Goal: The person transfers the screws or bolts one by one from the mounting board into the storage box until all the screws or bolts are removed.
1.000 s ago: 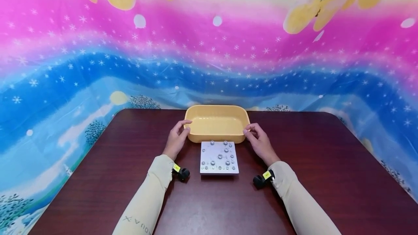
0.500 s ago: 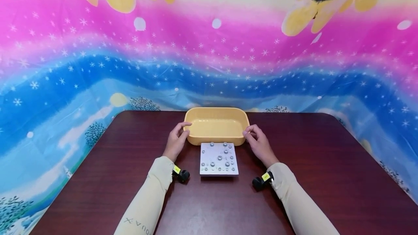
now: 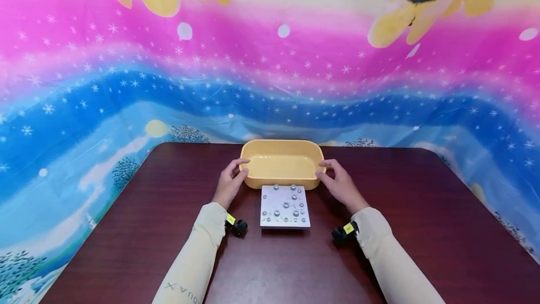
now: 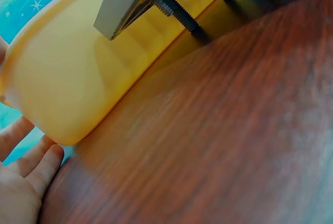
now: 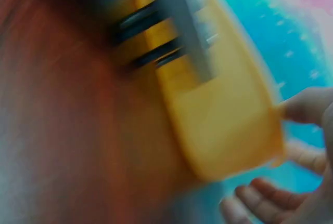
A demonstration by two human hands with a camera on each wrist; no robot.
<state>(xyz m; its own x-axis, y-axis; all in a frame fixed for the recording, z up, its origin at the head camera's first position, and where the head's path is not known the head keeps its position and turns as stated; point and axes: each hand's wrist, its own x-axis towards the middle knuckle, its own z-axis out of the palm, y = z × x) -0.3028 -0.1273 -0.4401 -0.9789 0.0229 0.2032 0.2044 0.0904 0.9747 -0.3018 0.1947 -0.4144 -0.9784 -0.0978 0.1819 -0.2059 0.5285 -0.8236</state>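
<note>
A yellow plastic tub [image 3: 280, 183] sits at the far middle of the table. My left hand [image 3: 228, 183] holds its left end, index finger over the rim and thumb at the near side. At the right end, my right hand [image 3: 339, 186] has thumb and index finger at the rim, a little apart. In the right wrist view, blurred, the other fingers [image 5: 250, 200] hang loose below. Just in front of the tub stands a square metal plate [image 3: 276, 198] with several bolts in its top. Black threaded screws [image 4: 179, 16] hold the plate up off the table.
The dark red-brown wooden table [image 3: 126, 238] reaches back to a patterned cloth backdrop [image 3: 270, 83] right behind the tub. Black wrist cameras [image 3: 239, 227] ride on both wrists near the plate's sides.
My right thumb and index finger have spread a little at the rim. The left hand keeps nearly the same place. Tub and plate stay together; the whole view has shifted slightly.
</note>
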